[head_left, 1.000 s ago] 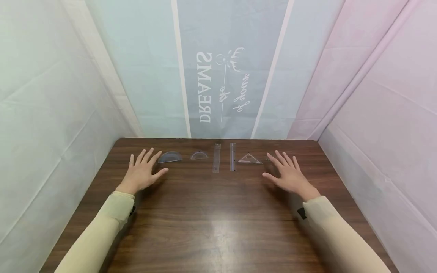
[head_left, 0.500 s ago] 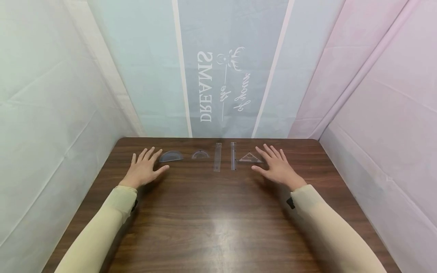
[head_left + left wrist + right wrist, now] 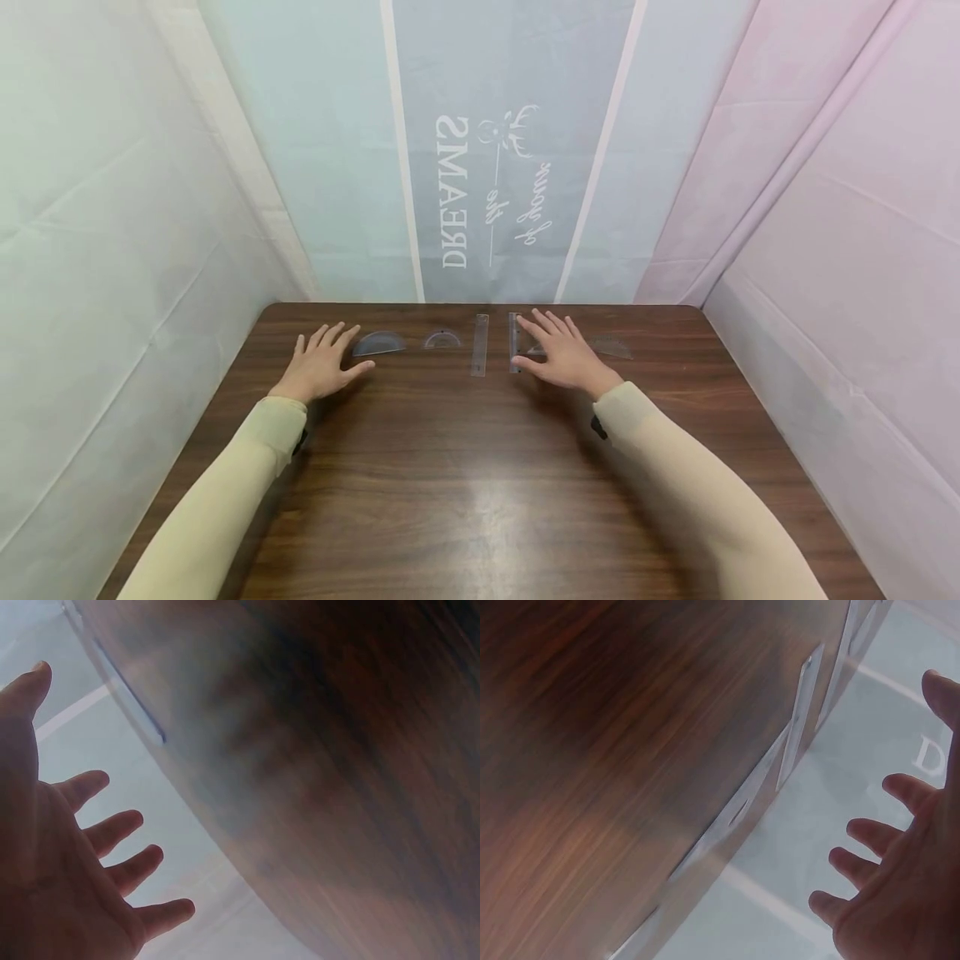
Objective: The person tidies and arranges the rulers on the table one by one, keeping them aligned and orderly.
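Note:
My left hand (image 3: 321, 367) is spread with straight fingers beside a large clear protractor (image 3: 378, 343). In the left wrist view that hand (image 3: 82, 862) holds nothing, and the protractor (image 3: 129, 691) shows as a thin blue edge. My right hand (image 3: 561, 354), fingers apart, hovers around a clear set square and partly covers it. Its fingertips reach the right-hand clear ruler (image 3: 514, 354). Seen from the right wrist, the hand (image 3: 900, 877) is bare of any object, above the set square (image 3: 731, 817) and that ruler (image 3: 802, 712).
A smaller protractor (image 3: 442, 340) and another clear ruler (image 3: 480, 346) lie mid-row near the back edge of the wooden table (image 3: 450, 467). A second set square (image 3: 613, 347) lies right of my right hand. Fabric walls (image 3: 847, 250) enclose the sides and back.
My right hand has swept left, from the far-right set square across the other set square to the right-hand ruler, uncovering the far-right set square. My left hand has stayed nearly in place.

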